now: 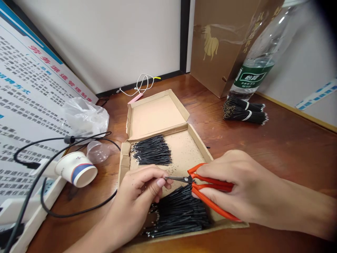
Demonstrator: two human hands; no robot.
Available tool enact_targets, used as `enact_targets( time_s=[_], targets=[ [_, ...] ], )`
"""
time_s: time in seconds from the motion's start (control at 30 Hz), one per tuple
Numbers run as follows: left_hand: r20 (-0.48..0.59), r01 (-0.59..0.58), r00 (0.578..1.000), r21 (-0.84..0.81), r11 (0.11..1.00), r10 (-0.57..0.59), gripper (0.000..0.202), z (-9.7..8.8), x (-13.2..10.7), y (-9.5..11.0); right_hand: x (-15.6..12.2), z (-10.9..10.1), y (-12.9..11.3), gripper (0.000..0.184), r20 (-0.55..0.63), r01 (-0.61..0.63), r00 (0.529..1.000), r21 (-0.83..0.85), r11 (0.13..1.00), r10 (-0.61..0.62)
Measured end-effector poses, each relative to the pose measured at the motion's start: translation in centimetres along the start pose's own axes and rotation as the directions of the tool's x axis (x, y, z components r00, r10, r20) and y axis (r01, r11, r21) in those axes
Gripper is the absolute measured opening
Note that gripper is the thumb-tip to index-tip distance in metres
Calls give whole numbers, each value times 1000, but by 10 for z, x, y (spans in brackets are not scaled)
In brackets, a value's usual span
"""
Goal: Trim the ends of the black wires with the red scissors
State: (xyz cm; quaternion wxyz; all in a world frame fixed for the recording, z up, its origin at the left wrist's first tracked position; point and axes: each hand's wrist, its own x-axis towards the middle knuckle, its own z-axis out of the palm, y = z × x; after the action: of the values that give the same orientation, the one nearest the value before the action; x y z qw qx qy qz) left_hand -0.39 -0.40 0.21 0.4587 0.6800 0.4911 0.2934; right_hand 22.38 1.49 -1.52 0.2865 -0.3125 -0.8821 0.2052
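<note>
My right hand (231, 186) is closed round the orange handles of a pair of scissors (210, 186). Their dark blades point left and look nearly closed, with the tips at the fingertips of my left hand (144, 193). Thumb and forefinger of that hand pinch something small, mostly hidden; a dark end shows at the blade tips. Both hands are over an open cardboard box (198, 144). Inside it, a pile of short black wires (152, 150) with bare silvery ends lies at the far left. A larger pile of black wires (181, 212) lies below my hands, partly covered by them.
Two bundles of black wires (244, 110) tied with white bands lie beside a water bottle (254, 70) and a tall brown box (218, 45). On the left are a tipped paper cup (79, 170), a clear plastic cup (98, 151), a plastic bag (86, 116) and black cables (79, 215).
</note>
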Motion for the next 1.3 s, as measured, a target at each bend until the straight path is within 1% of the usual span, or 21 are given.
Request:
enact_targets(
  time_s=[0.1, 0.17, 0.3, 0.37, 0.57, 0.73, 0.87, 0.97, 1.13, 1.3],
  targets=[
    [1, 13, 1000, -11, 1000, -13, 20, 0, 1, 0, 0, -1, -1, 28, -60, 21, 998, 22, 1000, -20],
    [-1, 23, 1000, -14, 1000, -23, 20, 0, 1, 0, 1, -1, -1, 26, -79, 7, 997, 34, 999, -4],
    [-6, 33, 999, -15, 999, -34, 20, 0, 0, 1, 2, 0, -1, 32, -9, -53, 999, 20, 998, 53],
    [-2, 27, 1000, -11, 1000, -27, 20, -1, 0, 0, 1, 1, -1, 31, 12, -69, 998, 5, 998, 69],
    [0, 19, 1000, 28, 999, -19, 20, -1, 0, -1, -2, 0, -3, 26, 2, -48, 999, -24, 999, 48],
    [-6, 13, 1000, 9, 1000, -13, 19, 0, 0, -2, -3, 2, -2, 25, 5, -48, 999, -68, 997, 49],
    [-3, 9, 1000, 2, 1000, -9, 19, -1, 0, -3, -2, 3, 0, 27, 3, -28, 1000, -67, 997, 28],
    [-8, 7, 1000, 7, 1000, -7, 19, -2, 0, -2, -1, 1, -2, 25, -3, -52, 999, -46, 998, 52],
    [-17, 8, 1000, 31, 999, -7, 19, -2, 0, -2, -1, -2, -6, 29, 40, -95, 995, -17, 995, 95],
    [-26, 13, 1000, 22, 1000, -12, 18, -1, 0, -2, -3, 0, -4, 28, 53, -121, 991, -35, 992, 123]
  ],
)
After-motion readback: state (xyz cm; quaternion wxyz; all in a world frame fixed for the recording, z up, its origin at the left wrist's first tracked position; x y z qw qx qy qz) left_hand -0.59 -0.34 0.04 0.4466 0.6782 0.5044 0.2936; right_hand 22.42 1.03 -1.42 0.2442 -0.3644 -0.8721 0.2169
